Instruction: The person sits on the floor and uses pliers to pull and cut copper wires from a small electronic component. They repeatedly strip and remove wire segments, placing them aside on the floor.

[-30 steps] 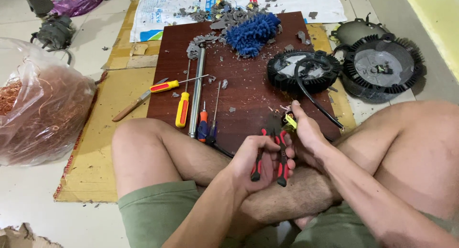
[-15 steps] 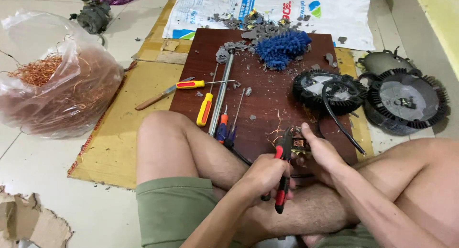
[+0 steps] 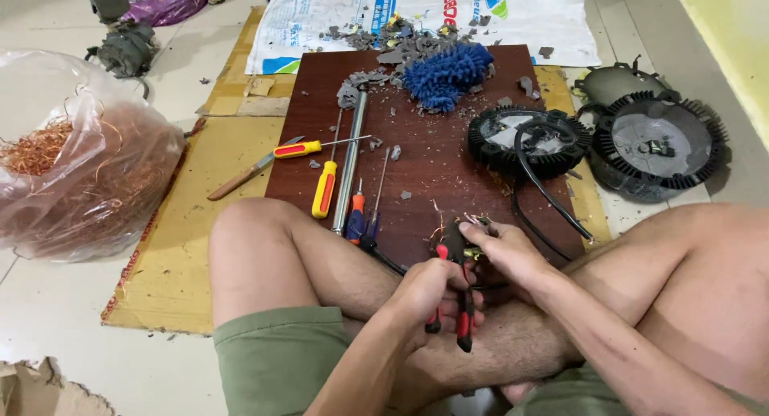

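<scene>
I sit cross-legged at the near edge of a dark red board [image 3: 448,167]. My left hand [image 3: 428,292] grips red-and-black-handled pliers [image 3: 463,324], jaws pointing away from me. My right hand [image 3: 505,248] pinches a small part with frayed copper wires [image 3: 466,228] right at the plier jaws. A black cable [image 3: 545,195] runs from that spot up to a round black finned housing [image 3: 525,139] on the board.
Yellow-handled screwdrivers [image 3: 324,187], a metal rod [image 3: 351,163], small screwdrivers [image 3: 358,216], a blue mop-like cloth [image 3: 444,71] and grey debris lie on the board. A plastic bag of copper wire [image 3: 88,175] stands at left. More black finned housings [image 3: 661,139] lie at right. A knife [image 3: 244,177] rests on cardboard.
The view shifted so everything sits lower and further right. My hands stay together at the pliers; the plier grip has closed in nearer the wired part.
</scene>
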